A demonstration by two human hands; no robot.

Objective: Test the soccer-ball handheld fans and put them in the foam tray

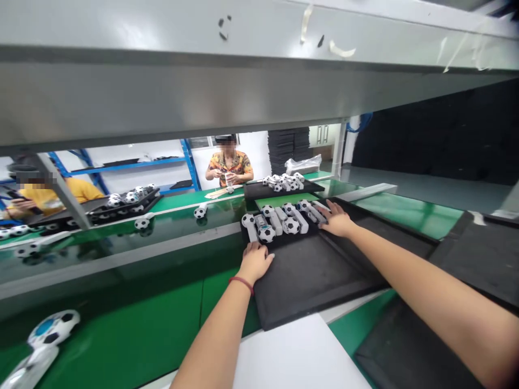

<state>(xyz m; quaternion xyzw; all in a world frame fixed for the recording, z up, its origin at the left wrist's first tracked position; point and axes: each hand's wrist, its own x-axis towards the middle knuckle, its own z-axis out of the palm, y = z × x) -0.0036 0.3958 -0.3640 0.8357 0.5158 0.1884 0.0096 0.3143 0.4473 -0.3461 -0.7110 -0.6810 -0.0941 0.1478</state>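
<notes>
A black foam tray [312, 275] lies on the green belt in front of me, with several soccer-ball toys on white bars [279, 221] in a row along its far part. My left hand [255, 262] is curled over the tray's left edge, just below the nearest ball. My right hand [336, 219] spreads its fingers over the tray's far right rim, touching or almost touching the last toy in the row. Neither hand holds a toy.
A green belt [121, 319] runs past a grey metal shelf [203, 92] overhead. Loose soccer toys [52, 329] lie at lower left. Co-workers [229, 167] sit beyond with more loaded trays [284, 189]. A white sheet [292, 351] lies below my arms, and another black tray [409, 346] lies to the right.
</notes>
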